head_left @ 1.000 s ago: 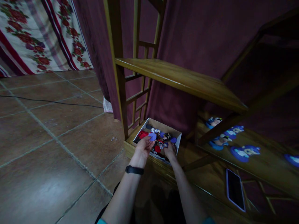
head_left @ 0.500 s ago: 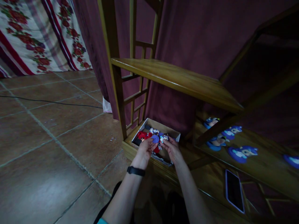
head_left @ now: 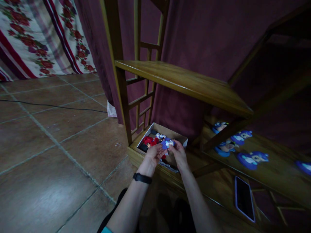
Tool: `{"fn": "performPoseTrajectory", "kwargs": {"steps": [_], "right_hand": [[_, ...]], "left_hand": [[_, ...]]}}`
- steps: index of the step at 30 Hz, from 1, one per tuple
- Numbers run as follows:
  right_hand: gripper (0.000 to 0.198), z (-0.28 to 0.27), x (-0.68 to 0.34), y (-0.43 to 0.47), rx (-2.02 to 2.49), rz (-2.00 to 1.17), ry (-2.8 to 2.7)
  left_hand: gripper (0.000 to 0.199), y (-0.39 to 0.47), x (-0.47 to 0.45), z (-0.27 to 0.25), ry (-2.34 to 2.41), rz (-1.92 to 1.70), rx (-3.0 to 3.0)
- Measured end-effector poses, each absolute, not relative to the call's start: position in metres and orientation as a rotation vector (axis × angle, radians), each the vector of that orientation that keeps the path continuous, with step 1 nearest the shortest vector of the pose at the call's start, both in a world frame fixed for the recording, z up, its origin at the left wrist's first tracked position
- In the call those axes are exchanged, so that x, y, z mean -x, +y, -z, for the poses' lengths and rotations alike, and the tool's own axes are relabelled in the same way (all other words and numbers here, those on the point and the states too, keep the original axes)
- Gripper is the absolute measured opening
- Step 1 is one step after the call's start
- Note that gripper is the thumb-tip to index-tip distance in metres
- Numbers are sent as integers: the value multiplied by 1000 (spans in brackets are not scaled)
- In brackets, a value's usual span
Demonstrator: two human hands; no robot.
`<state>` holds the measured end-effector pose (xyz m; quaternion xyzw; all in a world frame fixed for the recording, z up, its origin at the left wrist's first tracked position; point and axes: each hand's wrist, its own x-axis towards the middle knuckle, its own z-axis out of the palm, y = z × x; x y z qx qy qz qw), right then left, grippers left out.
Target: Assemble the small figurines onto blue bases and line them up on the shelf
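Observation:
Over an open cardboard box (head_left: 175,132), my two hands meet around a small toy figure. My left hand (head_left: 155,153) pinches a round purple base (head_left: 164,144) at its edge. In the fingers of my right hand (head_left: 179,154) is a small white-and-blue figurine (head_left: 170,142), which appears to touch the base; whether they are joined I cannot tell. Inside the box, red figures (head_left: 149,141) lie on the left and a white-and-blue figure (head_left: 159,136) lies toward the back. My hands hide part of the contents.
The box sits on the low wooden shelf (head_left: 136,154), under a higher shelf board (head_left: 184,77). Several figurines on blue or purple bases, one a purple-based figure (head_left: 252,160), occupy the right shelf. A phone (head_left: 244,198) lies lower right. A black cable (head_left: 53,106) crosses the tiled floor.
The purple base and the figurine, held apart before, have come together between my hands. My left hand has turned slightly, and the base has shifted right toward the figurine.

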<state>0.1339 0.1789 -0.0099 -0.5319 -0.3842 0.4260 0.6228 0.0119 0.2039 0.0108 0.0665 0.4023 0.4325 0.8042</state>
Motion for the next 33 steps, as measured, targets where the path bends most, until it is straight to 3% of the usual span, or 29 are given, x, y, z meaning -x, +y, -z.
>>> {"fn": "performPoseTrajectory", "kwargs": {"steps": [33], "right_hand": [[31, 14, -141, 183, 1283, -903, -1032]], "left_hand": [[3, 200, -13, -12, 869, -1020, -371]]}}
